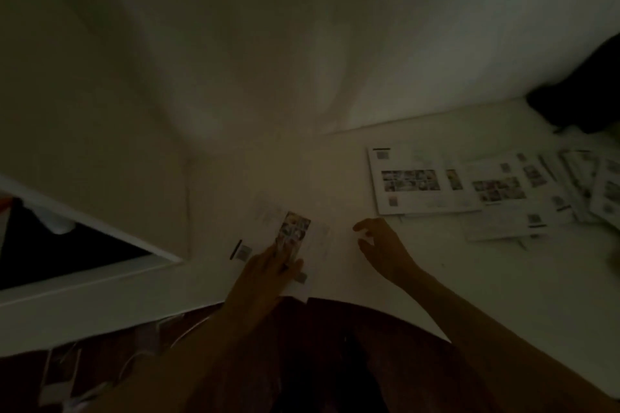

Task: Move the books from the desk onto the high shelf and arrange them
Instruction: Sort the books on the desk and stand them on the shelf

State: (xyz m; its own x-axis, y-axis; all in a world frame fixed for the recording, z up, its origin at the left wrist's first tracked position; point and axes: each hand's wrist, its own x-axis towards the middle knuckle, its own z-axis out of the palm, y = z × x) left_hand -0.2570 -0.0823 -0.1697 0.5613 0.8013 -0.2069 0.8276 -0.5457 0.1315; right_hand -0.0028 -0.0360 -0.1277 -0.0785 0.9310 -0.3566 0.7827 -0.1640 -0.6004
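Note:
The scene is dim. A thin white book (288, 238) with a small photo panel on its cover lies near the front edge of the white desk (453, 278). My left hand (268, 268) lies on its near end, with the fingers over the cover and the thumb at its edge. My right hand (382, 246) hovers just right of this book with loosely bent fingers and holds nothing. Several more white books (419, 178) with photo strips lie spread flat, overlapping, at the right of the desk. The high shelf is not in view.
A white wall (302, 43) rises behind the desk. A dark object (577, 100) sits at the desk's far right corner. To the left a white-framed dark opening (67, 255) shows. Dark floor and pale cables (188, 332) lie below the desk's front edge.

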